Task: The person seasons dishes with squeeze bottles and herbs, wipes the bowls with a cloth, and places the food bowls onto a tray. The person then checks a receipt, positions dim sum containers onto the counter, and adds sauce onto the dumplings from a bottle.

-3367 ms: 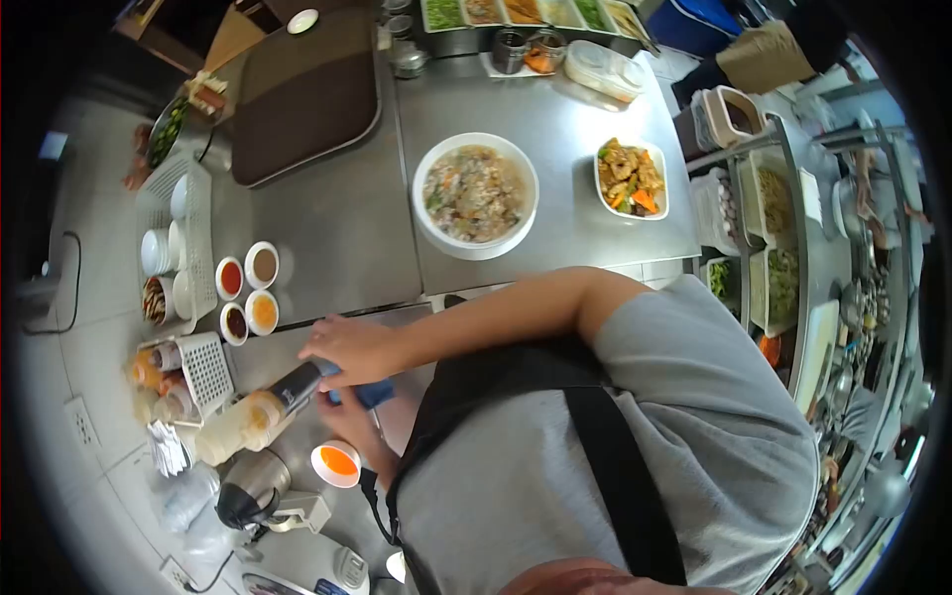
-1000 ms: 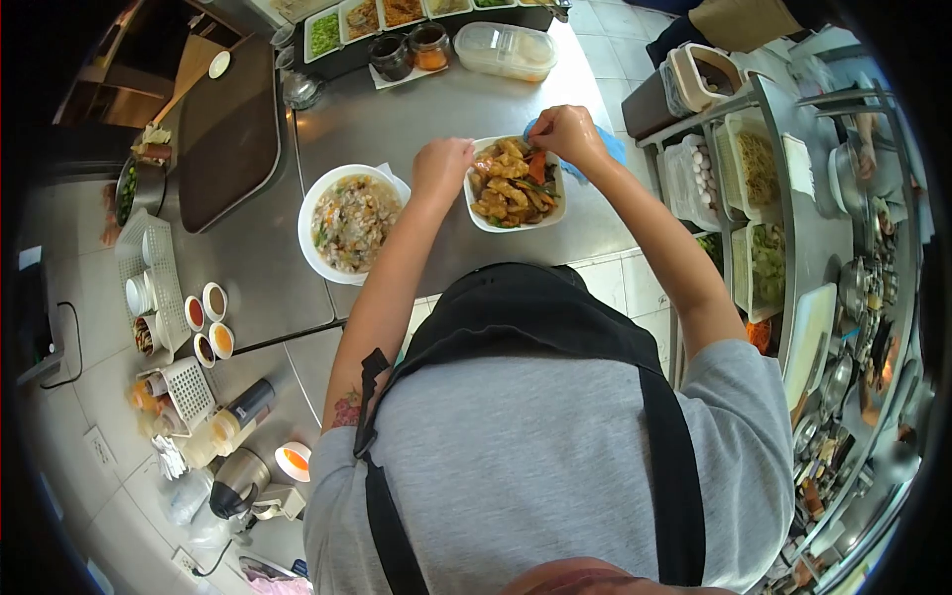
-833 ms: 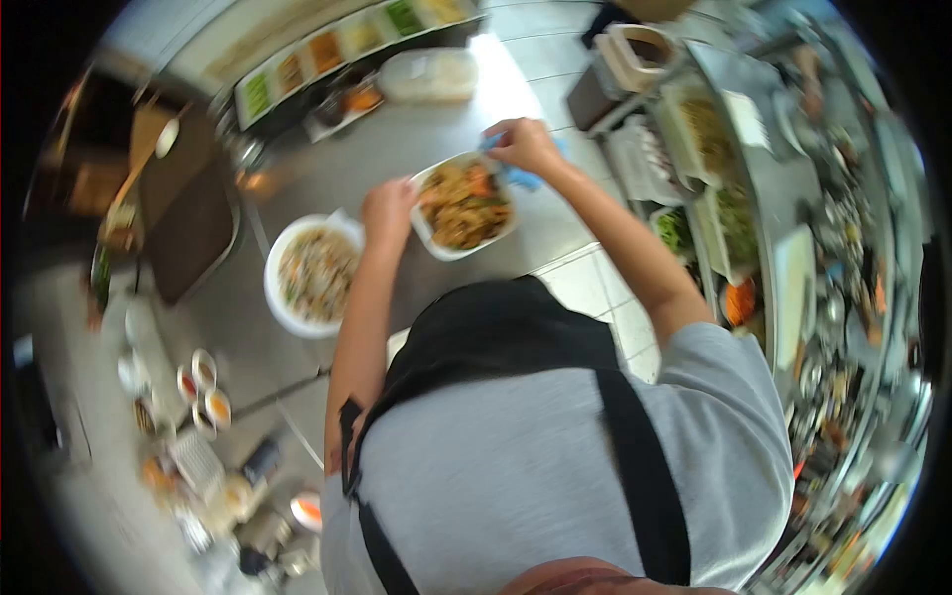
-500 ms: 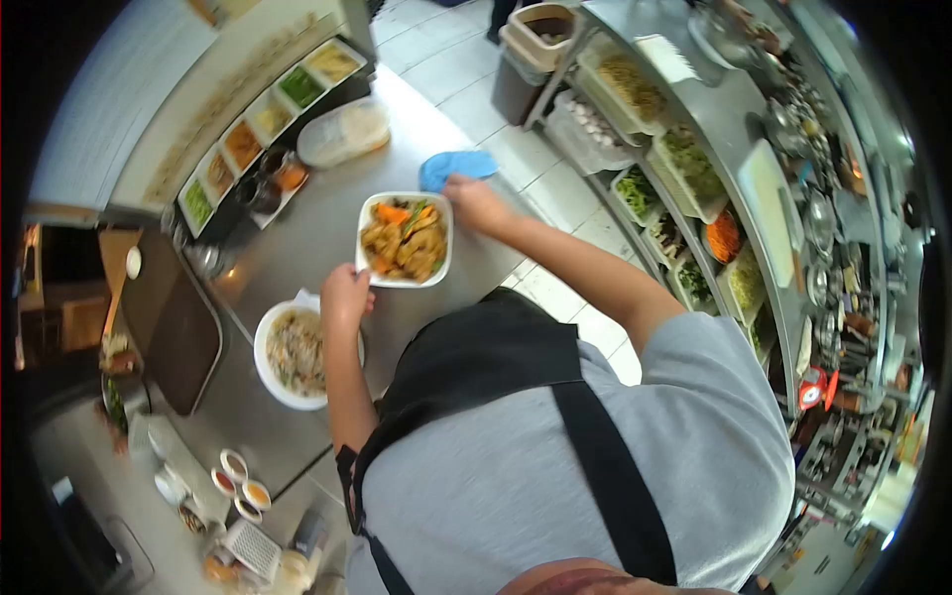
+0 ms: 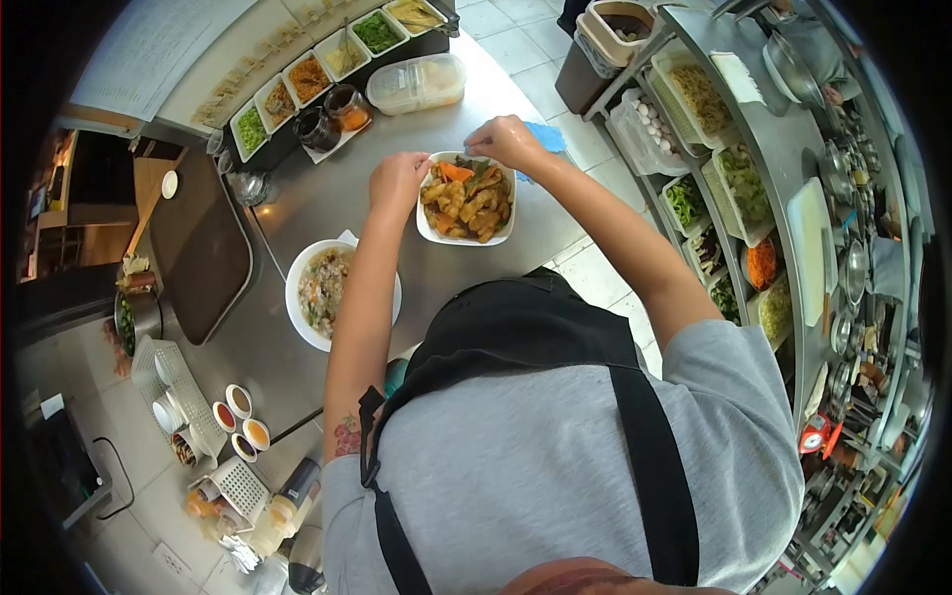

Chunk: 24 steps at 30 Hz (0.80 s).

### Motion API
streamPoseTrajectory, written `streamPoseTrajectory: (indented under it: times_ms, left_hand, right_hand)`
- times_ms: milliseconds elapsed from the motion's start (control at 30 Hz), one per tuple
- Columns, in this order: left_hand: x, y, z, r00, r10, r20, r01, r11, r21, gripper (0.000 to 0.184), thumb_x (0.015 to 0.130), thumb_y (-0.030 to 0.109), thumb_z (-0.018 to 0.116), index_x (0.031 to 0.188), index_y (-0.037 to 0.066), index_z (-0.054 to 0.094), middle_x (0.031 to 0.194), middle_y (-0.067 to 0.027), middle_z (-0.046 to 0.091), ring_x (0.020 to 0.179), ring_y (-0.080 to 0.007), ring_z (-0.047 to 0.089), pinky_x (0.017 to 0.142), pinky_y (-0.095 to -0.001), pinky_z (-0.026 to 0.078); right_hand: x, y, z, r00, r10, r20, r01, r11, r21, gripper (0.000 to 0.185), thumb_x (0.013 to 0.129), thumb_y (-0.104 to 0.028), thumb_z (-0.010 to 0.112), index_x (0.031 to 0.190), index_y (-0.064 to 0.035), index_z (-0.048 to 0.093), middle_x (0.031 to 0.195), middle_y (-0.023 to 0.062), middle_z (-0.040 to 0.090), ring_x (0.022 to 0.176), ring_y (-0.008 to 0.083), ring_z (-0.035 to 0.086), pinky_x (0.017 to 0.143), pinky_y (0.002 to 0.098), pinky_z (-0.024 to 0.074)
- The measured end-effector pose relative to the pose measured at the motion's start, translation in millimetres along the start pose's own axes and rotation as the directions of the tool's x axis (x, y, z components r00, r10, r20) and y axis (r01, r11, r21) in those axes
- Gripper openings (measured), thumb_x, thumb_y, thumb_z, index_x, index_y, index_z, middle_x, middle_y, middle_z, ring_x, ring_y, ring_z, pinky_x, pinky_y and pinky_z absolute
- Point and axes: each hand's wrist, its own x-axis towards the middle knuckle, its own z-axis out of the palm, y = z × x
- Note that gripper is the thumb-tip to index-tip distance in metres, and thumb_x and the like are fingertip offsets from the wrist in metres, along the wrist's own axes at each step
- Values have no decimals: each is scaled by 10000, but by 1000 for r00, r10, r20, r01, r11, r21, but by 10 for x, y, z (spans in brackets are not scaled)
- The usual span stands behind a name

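A white square bowl (image 5: 425, 227) of glazed-looking meat pieces with carrot and green vegetables stands on the steel counter. My left hand (image 5: 397, 184) is closed at its far left corner, fingertips on the rim. At the far rim, my right hand (image 5: 508, 142) has its fingers pinched together; whatever is between them, if anything, is hidden. A blue cloth (image 5: 546, 138) lies just beyond my right hand, partly covered by it. Left of my left forearm sits a white round bowl (image 5: 295, 315) with a pale, mixed dish, partly hidden by that arm.
A lidded plastic container (image 5: 416, 83) and dark jars (image 5: 317, 129) stand behind the bowl, before a row of topping tubs (image 5: 308, 76). A brown tray (image 5: 202, 248) lies left. Small sauce cups (image 5: 238, 401) sit nearer. Shelves of vegetables (image 5: 742, 181) rise at right.
My left hand has moved from the square bowl's near left side to its far left corner. My right hand has left the blue cloth for the far rim. The view has shifted.
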Motion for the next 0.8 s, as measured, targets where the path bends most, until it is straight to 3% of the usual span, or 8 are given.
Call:
streamPoseTrajectory:
  times_ms: [167,267,367,500,567,633,733,800]
  left_hand:
    - [-98,-23,55,998,-35,-47,32,998,-44,217,864,266,613,973,110,717,830,-152,683,793,-343,650,709,-441,515]
    - [-216,44,107,988,-115,-105,115,993,-1,191,849,232,625,936,76,691,788,-155,679,806,-349,648,715,-446,513]
    - [-286,-82,334,975,-177,-132,155,975,-159,175,841,204,634,900,40,645,686,-157,661,683,-332,659,691,-432,520]
    - [-437,36,314,951,-307,-46,271,892,-362,163,847,173,619,858,11,604,584,-141,624,487,-275,627,615,-390,524]
    - [-447,17,362,955,-288,-69,241,892,-383,147,855,152,604,870,7,582,539,-123,605,412,-235,601,545,-360,523]
    - [-503,28,326,948,-318,33,298,840,-453,152,861,128,585,929,-5,553,546,-117,607,421,-215,609,476,-340,510]
    - [-587,44,234,925,-338,175,378,768,-517,188,866,97,562,1004,-15,500,573,-114,614,439,-193,621,400,-316,498]
    - [-633,11,211,913,-331,236,407,729,-551,230,872,88,543,1061,-21,472,604,-126,621,455,-196,631,383,-314,505]
  right_hand:
    - [-228,67,-140,996,88,-9,-88,993,-84,202,688,-187,778,816,-41,723,793,133,701,720,276,675,683,355,536]
    - [-446,-8,-137,965,232,-122,-226,972,63,216,679,-196,767,780,-19,697,748,135,690,696,270,672,663,353,536]
    - [-666,38,-54,909,373,-185,-357,927,116,230,675,-202,748,764,0,684,726,149,682,679,260,672,641,347,533]
    - [-994,-92,-96,902,404,-150,-396,915,82,245,676,-216,743,732,7,657,683,129,670,623,228,664,603,330,532]
    - [-1114,-161,-218,844,535,36,-534,833,146,248,681,-225,752,725,-3,651,661,105,660,586,192,654,567,308,525]
    - [-1195,-175,-366,782,592,192,-622,757,201,248,703,-234,759,736,-18,641,656,68,646,530,131,626,513,266,510]
    - [-1228,26,-394,809,586,46,-551,728,408,257,733,-240,754,790,-11,651,693,70,655,538,128,623,510,265,515]
    - [-1167,88,-351,815,574,-79,-492,758,429,287,759,-248,746,853,7,654,727,68,661,552,132,625,511,274,521]
